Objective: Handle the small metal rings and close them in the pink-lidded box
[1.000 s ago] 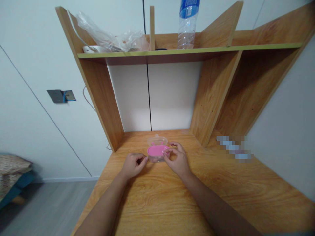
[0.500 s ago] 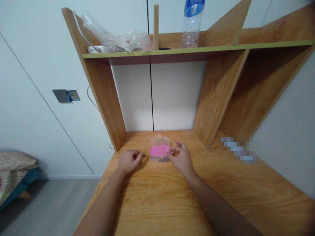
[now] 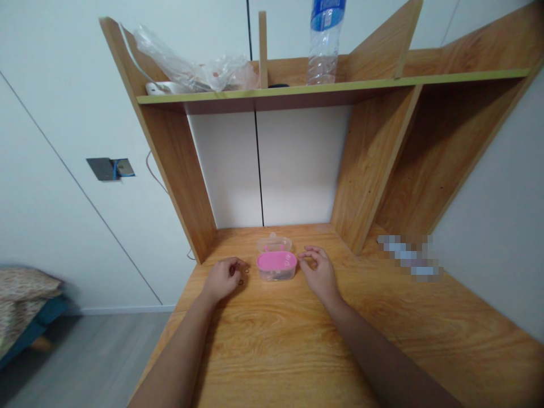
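Seen from above on a wooden desk (image 3: 272, 340): a small clear plastic box (image 3: 276, 267) with its pink insert filling the top, set between two bare hands; contents beneath the pink layer too small and blurred to make out. Just behind it, touching or nearly so, a clear lid (image 3: 274, 243). Left hand (image 3: 221, 279) resting on the desk just left of the box, fingers curled in narrowly over tiny dark rings (image 3: 241, 276), whether pinched or merely touched impossible to tell. Right hand (image 3: 319, 273) just right of the box, thumb and forefinger nearly closed, nothing visible between them. On the shelf (image 3: 323, 88) above, a clear water bottle (image 3: 323, 42) cut off at the top edge and a crumpled plastic bag (image 3: 199, 65), its contents unclear. At right, a pixelated patch (image 3: 408, 255) hiding something. Compared with half a second earlier: right hand drawn back off the pink rim, no longer touching the box; left hand nearly unmoved.
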{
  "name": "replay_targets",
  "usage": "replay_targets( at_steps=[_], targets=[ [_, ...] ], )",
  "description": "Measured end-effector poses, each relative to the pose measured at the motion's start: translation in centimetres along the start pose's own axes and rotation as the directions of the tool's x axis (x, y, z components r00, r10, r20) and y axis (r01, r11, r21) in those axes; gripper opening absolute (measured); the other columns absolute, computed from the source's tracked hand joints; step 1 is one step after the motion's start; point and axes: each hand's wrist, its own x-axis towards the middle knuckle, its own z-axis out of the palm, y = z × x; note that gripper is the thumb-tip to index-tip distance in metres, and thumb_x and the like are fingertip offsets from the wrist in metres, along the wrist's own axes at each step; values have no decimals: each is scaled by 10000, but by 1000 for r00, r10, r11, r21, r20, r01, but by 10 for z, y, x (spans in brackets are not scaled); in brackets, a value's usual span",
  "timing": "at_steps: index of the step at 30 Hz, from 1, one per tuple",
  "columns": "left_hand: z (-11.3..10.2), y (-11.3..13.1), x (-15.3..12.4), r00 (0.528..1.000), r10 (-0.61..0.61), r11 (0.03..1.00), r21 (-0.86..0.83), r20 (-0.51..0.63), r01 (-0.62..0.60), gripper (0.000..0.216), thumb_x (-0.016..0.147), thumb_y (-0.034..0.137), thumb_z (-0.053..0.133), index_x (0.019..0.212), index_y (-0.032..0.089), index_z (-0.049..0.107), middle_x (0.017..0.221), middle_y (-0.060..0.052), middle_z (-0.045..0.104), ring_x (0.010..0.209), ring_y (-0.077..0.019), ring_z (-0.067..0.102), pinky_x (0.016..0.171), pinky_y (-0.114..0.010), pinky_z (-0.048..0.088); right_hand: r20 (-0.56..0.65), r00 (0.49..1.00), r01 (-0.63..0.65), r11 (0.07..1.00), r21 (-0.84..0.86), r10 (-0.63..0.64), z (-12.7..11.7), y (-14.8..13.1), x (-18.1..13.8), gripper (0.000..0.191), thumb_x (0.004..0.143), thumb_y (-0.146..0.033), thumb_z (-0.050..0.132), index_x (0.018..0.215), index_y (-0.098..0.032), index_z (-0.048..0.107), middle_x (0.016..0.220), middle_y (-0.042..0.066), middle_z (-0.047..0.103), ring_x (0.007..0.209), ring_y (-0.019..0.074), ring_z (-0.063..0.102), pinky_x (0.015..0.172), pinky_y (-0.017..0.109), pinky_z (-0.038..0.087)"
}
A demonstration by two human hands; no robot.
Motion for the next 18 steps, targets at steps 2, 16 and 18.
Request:
replay_targets(
  at_steps=[2, 16, 18],
  targets=[
    [1, -5, 1, 1000, 11, 1000, 7, -4, -11, 326, 755, 75, 546, 982, 163, 762, 913, -72, 738, 810, -204, 653, 747, -293, 464, -24, 999, -22, 1000, 17, 22, 1, 4, -1, 150, 816, -283, 611, 848, -218, 742, 1079, 107, 659, 1071, 276, 638, 981, 443, 503],
    [26, -13, 6, 996, -61, 997, -52, -57, 58, 142, 819, 273, 660, 826, 173, 761, 871, -83, 689, 914, -235, 628, 878, -351, 455, -48, 998, -38, 997, 70, 41, 7, 9, -5, 133, 782, -244, 614, 828, -226, 738, 1008, 92, 682, 1039, 277, 645, 999, 448, 493],
    [27, -12, 7, 995, -82, 992, -98, -51, 77, 137, 802, 271, 660, 772, 168, 746, 841, -75, 697, 903, -232, 626, 871, -347, 457, -49, 998, -33, 997, 77, 37, 7, 9, -4, 139, 772, -237, 623, 844, -225, 741, 1002, 89, 681, 1033, 276, 647, 995, 446, 498]
  ],
)
